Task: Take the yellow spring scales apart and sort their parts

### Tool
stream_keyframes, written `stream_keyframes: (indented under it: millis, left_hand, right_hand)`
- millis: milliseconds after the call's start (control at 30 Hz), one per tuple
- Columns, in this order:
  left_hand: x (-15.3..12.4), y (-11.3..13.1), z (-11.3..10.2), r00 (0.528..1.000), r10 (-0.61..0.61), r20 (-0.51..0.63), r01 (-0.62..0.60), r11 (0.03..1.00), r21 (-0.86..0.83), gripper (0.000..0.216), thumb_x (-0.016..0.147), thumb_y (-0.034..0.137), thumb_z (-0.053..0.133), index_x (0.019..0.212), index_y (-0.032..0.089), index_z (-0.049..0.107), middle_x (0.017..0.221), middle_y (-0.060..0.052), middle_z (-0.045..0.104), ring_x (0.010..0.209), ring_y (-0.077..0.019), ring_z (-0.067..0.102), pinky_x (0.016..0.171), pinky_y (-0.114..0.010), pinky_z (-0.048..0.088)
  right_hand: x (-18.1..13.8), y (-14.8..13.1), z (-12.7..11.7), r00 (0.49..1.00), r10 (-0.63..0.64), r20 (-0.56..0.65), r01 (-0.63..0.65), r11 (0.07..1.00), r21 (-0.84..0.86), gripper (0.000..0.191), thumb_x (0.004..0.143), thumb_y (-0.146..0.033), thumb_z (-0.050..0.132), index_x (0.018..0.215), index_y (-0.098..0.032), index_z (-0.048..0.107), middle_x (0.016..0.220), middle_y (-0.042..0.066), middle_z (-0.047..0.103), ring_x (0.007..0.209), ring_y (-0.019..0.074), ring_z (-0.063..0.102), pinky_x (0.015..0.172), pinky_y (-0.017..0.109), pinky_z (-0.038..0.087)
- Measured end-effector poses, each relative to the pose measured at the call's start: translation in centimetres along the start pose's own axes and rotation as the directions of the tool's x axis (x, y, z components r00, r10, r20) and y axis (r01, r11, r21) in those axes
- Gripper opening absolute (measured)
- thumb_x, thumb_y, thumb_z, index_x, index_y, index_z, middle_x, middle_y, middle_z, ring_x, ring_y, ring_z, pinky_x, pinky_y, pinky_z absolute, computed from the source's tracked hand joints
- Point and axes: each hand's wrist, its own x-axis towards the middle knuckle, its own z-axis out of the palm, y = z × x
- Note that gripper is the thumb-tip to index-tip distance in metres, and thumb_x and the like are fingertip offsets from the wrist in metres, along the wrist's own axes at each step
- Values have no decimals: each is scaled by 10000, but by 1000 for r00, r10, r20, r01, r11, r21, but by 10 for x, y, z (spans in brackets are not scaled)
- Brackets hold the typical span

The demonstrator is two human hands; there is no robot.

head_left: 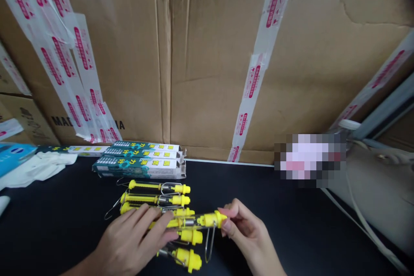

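Over the black table [304, 228], left hand [129, 241] curls palm-down, right hand [247, 228] pinches, both gripping one spring scale [210, 220].

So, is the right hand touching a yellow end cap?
Touching. The head view shows the right hand pinching the yellow end cap between thumb and finger.
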Motion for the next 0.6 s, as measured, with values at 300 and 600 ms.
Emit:
stream_keyframes:
  millis: [300, 600]
  left_hand:
    - [-3, -2, -3, 999, 48, -8, -48, 993, -111, 321, 1078, 277, 405, 971, 125, 667, 678, 26, 696, 588, -121, 648, 640, -297, 458]
    - [-13, -1, 7, 991, -131, 32, 134, 950, -283, 341, 1080, 350, 382, 934, 197, 650, 699, 42, 702, 584, -116, 656, 625, -272, 479]
  right_hand:
    - [-8, -7, 5, 981, -192, -20, 188, 975, -116, 323, 942, -431, 664, 734, -229, 521, 713, -14, 536, 649, 156, 483, 594, 255, 406]
    - [-9, -13, 7, 907, -413, 83, 421, 891, -172, 145, 995, -290, 601, 853, -267, 581, 831, 12, 618, 730, 174, 582, 662, 279, 480]
